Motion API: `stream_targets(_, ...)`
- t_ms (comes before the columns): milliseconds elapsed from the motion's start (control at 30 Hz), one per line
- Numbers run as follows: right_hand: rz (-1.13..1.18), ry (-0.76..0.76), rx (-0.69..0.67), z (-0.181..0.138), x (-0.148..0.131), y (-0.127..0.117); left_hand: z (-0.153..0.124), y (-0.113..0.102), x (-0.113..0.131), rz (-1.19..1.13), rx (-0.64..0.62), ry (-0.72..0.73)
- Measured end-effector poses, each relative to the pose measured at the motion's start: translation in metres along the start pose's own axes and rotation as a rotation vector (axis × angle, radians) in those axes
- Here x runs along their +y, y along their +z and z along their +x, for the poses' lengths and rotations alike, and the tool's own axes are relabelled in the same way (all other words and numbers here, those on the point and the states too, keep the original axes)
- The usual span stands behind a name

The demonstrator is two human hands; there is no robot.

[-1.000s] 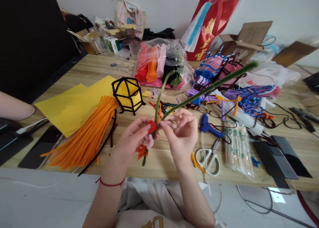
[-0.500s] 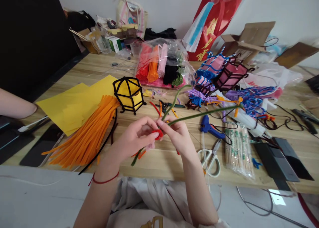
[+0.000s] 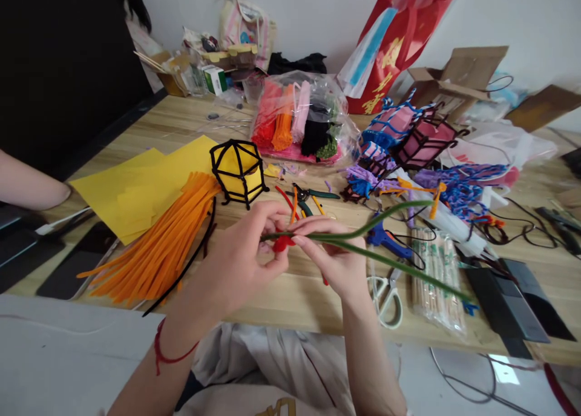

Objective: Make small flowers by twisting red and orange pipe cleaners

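Two long green pipe cleaners (image 3: 385, 213) run out to the right from between my hands. My right hand (image 3: 336, 258) pinches them between thumb and fingers. A small red fuzzy piece (image 3: 283, 244), seemingly bent pipe cleaner, sits around or against the green stems by my right thumb tip. My left hand (image 3: 240, 264) curls its fingers round the red piece and the stems' left end, which its fingers partly hide. Just beyond my hands stand a black-framed yellow lantern (image 3: 238, 171) and green-handled pliers (image 3: 313, 193), with red and orange pipe-cleaner scraps beside the pliers.
Orange pipe cleaners (image 3: 158, 240) fan out at left over yellow sheets (image 3: 122, 192). To the right lie a blue glue gun (image 3: 388, 240), white-handled scissors (image 3: 391, 307) and bagged sticks (image 3: 438, 283). Behind are bagged pipe cleaners (image 3: 284, 125) and pink lanterns (image 3: 426, 140). Another person's arm (image 3: 31, 177) rests at left.
The green pipe cleaners have swung down and toward the right, now lying nearly level. My left hand's index finger and thumb have parted around the red piece. The view has shifted slightly.
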State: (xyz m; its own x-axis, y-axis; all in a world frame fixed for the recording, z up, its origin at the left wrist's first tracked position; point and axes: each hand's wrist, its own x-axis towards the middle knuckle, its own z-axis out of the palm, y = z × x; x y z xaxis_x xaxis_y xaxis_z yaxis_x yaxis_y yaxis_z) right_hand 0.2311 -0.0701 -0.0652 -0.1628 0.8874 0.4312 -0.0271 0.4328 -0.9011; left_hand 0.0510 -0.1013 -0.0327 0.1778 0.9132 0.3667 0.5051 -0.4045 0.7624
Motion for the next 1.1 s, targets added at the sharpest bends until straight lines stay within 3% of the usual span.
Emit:
stream_targets(233, 0.101, -0.029, 0.009, 0.001, -0.003, -0.009, 0.007, -0.014, 0.009, -0.058, -0.1, 0.024)
stream_targets(433, 0.035, -0.15, -0.139, 0.002, -0.009, -0.012, 0.014, -0.023, 0.006, -0.131, -0.143, -0.004)
stream_targets(700, 0.018, -0.176, -0.008, 0.0, -0.013, -0.007, 0.017, -0.033, 0.007, -0.031, -0.22, 0.133)
stream_targets(900, -0.004, -0.224, 0.012, -0.001, -0.017, -0.008, 0.021, -0.037, 0.005, -0.136, -0.255, 0.097)
stream_targets(1100, -0.081, -0.251, 0.051, -0.002, -0.021, -0.008, 0.026, -0.039, 0.013, 0.219, -0.188, 0.271)
